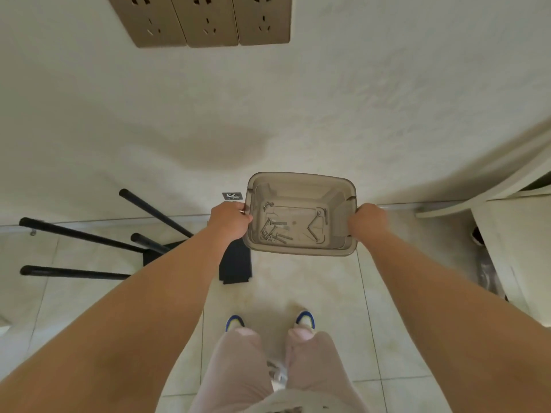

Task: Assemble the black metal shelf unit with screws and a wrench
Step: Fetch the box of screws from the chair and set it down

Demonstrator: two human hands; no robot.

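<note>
I hold a translucent grey plastic bin [301, 181] out in front of me above the floor. My left hand [229, 220] grips its left rim and my right hand [368, 223] grips its right rim. Inside the bin lie several silver screws [275, 231] and a bent hex wrench [316, 228]. The black metal shelf unit [149, 251] lies on the tiled floor to the left, with its black tube legs [74, 234] pointing left. A black panel [235, 265] of it lies partly under the bin.
A cream wall with three bronze socket plates [205, 19] rises ahead. White furniture [512, 222] stands at the right. My feet in blue and white shoes [269, 321] are on the floor tiles below the bin.
</note>
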